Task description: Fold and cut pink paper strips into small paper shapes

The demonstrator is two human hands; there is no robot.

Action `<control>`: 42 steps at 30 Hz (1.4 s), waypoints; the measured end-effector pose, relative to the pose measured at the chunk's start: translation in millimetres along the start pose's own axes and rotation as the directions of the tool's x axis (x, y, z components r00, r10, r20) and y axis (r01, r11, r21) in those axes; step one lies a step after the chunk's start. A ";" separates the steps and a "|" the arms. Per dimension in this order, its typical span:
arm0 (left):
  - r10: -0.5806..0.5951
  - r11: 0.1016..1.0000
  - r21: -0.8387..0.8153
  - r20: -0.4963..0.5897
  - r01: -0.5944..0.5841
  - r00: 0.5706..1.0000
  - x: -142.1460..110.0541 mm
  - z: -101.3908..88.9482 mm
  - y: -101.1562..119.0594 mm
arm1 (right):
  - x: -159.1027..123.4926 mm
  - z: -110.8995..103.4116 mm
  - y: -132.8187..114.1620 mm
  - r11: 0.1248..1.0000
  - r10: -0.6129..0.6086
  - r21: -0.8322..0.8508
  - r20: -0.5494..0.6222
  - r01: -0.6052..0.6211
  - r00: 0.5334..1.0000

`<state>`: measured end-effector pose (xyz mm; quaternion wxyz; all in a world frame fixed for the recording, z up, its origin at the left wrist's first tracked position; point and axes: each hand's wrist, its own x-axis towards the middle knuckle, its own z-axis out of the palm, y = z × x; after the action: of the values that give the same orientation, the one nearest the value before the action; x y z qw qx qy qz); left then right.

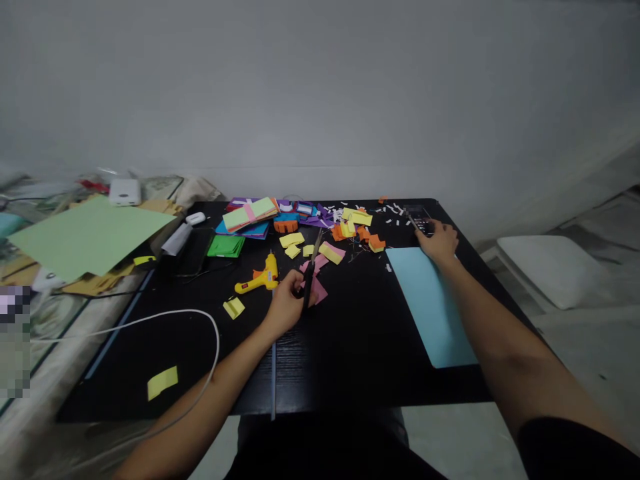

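My left hand (286,301) is closed around the black handles of a pair of scissors (309,280), whose blades point away from me. Under and beside it lie pink paper pieces (320,291). To its left, a yellow glue gun (260,275) rests on the black table. At the far right, the fingers of my right hand (440,241) are closed on a dark-handled tool (424,227) with a thin metal tip; its exact kind is unclear. Beneath that wrist lies a light blue sheet (427,303), partly covered by my forearm.
Yellow, orange and white paper scraps (357,217) are scattered across the back. Colored paper stacks (250,215) and a green bundle (226,246) lie back left. A white cable (219,340) loops over my left forearm. A white stool (540,270) stands right of the table (350,363).
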<state>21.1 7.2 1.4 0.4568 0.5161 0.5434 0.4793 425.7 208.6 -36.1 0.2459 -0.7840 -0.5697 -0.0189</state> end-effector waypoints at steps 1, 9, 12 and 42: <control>0.007 1.000 0.002 0.000 -0.007 1.000 0.0 -0.1 -0.4 | 0.2 0.5 0.2 1.000 -0.001 -0.003 -0.004 0.001 1.000; 0.027 0.999 0.027 0.008 -0.027 1.000 -0.8 -0.9 -2.6 | 2.0 1.2 0.2 1.000 0.004 -0.019 0.022 -0.004 1.000; 0.019 0.999 0.041 0.000 -0.018 1.000 -0.8 -0.9 -2.4 | 0.8 0.2 -1.6 0.999 0.010 -0.040 0.026 -0.009 1.000; 0.039 0.996 0.076 0.030 -0.041 0.999 -1.9 1.6 -4.9 | -2.9 1.3 -3.1 0.999 -0.015 -0.050 -0.024 0.014 1.000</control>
<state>22.1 5.4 -3.7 0.4346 0.5511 0.5442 0.4596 421.6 207.2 -37.0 0.2331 -0.7853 -0.5718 -0.0445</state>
